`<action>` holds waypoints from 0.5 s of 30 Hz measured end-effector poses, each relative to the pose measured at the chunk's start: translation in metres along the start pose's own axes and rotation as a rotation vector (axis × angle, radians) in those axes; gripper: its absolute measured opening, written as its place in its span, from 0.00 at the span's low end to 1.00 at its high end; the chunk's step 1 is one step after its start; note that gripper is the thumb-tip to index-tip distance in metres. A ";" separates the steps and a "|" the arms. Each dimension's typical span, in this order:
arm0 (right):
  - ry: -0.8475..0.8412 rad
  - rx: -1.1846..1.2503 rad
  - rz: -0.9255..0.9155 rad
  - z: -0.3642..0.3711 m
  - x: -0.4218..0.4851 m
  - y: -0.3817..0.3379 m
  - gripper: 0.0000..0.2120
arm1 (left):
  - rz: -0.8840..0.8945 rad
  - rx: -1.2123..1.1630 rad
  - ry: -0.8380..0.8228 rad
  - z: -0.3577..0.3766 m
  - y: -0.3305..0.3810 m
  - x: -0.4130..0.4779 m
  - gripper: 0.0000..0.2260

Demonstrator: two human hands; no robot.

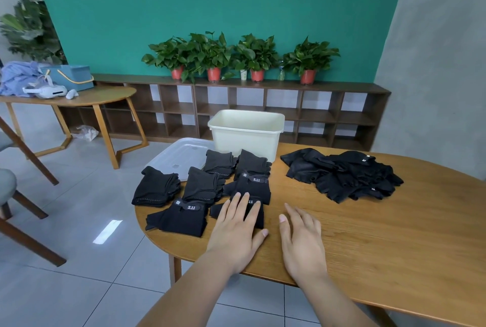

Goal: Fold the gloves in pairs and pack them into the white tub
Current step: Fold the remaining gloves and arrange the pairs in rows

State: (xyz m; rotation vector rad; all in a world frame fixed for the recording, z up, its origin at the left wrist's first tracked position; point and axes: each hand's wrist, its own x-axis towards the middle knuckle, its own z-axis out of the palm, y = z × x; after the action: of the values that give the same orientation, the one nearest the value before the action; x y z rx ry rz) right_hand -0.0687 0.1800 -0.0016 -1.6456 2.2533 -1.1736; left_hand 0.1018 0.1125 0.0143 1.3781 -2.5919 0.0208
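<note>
Pressing down with left hand [238,224], fingers straight and close together, flat on the nearest folded pair [217,211] of black gloves near the table's [368,234] left end; covering most of its strap label, leaving only "11" readable between the fingers. Resting right hand [302,237] just beside it on bare wood, palm down, fingers straight and slightly spread, holding nothing, touching no glove.

Just left of the pressed pair, lying flat: second folded pair [181,217], reading "5.11" in white on a grey wrist strap, with a small square mark beside it too small to read. Directly behind the left hand, touching the pressed pair: third folded pair [252,186], likewise marked "5.11".

Behind those, four more folded bundles [202,182], no lettering facing the camera, only rows of small pale dots along some edges; some overlapping the clear lid [181,155] lying flat at the table's far left.

Standing upright at the far edge, just behind the bundles: white tub [247,134], open on top, its floor hidden from this angle.

To the right, well apart from both hands: loose heap [344,175] of unfolded black gloves, with a small white tag on top, too small to read.

Beyond the table, along the green wall: low wooden shelf [263,105] carrying potted plants [210,58] in red pots.
</note>
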 end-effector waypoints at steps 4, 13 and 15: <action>0.015 0.183 0.070 -0.009 0.000 0.002 0.24 | -0.011 -0.007 -0.012 -0.006 0.007 0.000 0.33; 0.008 0.309 0.212 -0.052 0.020 0.043 0.19 | 0.039 -0.005 -0.018 -0.013 0.038 0.013 0.32; 0.009 0.214 0.207 -0.067 0.024 0.060 0.20 | 0.056 -0.017 -0.019 -0.013 0.050 0.018 0.32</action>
State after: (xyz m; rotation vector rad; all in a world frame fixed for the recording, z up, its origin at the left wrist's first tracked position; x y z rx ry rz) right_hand -0.1578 0.2004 0.0143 -1.2988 2.1527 -1.3167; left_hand 0.0533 0.1274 0.0344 1.3060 -2.6394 -0.0055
